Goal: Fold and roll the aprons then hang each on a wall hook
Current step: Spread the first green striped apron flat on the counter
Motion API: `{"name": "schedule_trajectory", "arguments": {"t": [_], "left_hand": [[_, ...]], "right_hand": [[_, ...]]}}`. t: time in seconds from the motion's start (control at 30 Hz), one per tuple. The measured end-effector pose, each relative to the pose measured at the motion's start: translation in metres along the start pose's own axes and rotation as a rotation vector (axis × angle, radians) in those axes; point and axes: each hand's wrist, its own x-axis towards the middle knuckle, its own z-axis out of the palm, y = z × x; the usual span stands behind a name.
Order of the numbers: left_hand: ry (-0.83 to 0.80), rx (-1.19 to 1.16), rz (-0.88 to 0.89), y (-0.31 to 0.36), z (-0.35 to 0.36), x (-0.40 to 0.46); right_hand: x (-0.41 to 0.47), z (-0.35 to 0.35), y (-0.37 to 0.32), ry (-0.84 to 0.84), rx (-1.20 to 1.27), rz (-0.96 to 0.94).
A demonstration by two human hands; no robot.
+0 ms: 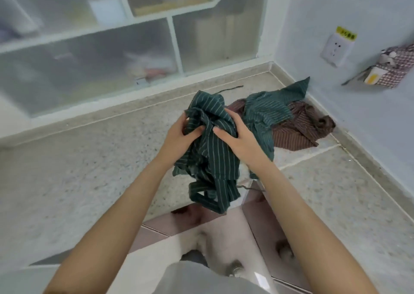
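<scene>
Both hands, left hand and right hand, curl their fingers around a bunched green striped apron; it looks light, limp, best gripped at its corners.

The crumpled dark green cloth apron carries thin white stripes, as does a second green apron. The brown cloth apron has pale stripes. The speckled grey stone worktop meets a pale blue wall.

left hand and right hand grip bunched green striped apron | second green apron on brown apron, counter corner
</scene>
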Motion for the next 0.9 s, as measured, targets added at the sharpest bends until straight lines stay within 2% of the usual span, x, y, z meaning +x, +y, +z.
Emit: {"name": "schedule_trajectory", "arguments": {"t": [0.17,0.3,0.4,0.57,0.67,0.9], "left_hand": [[0.241,0.063,-0.077,-0.029,-0.097,-0.024],[0.363,0.105,-0.123,-0.057,-0.181,-0.039],[0.404,0.250,-0.150,-0.083,-0.242,-0.039],[0.387,0.524,-0.217,-0.125,-0.328,-0.021],[0.373,0.570,-0.238,-0.143,-0.365,-0.004],[0.340,0.600,-0.158,-0.171,-0.411,0.022]], "right_hand": [[0.031,0.081,-0.009,-0.225,0.043,0.076],[0.063,0.135,-0.010,-0.319,-0.094,0.048],[0.093,0.170,-0.003,-0.342,-0.255,-0.029],[0.154,0.226,0.022,-0.290,-0.546,-0.163],[0.185,0.255,0.023,-0.256,-0.641,-0.220],[0.214,0.294,0.012,-0.109,-0.778,-0.373]]}}
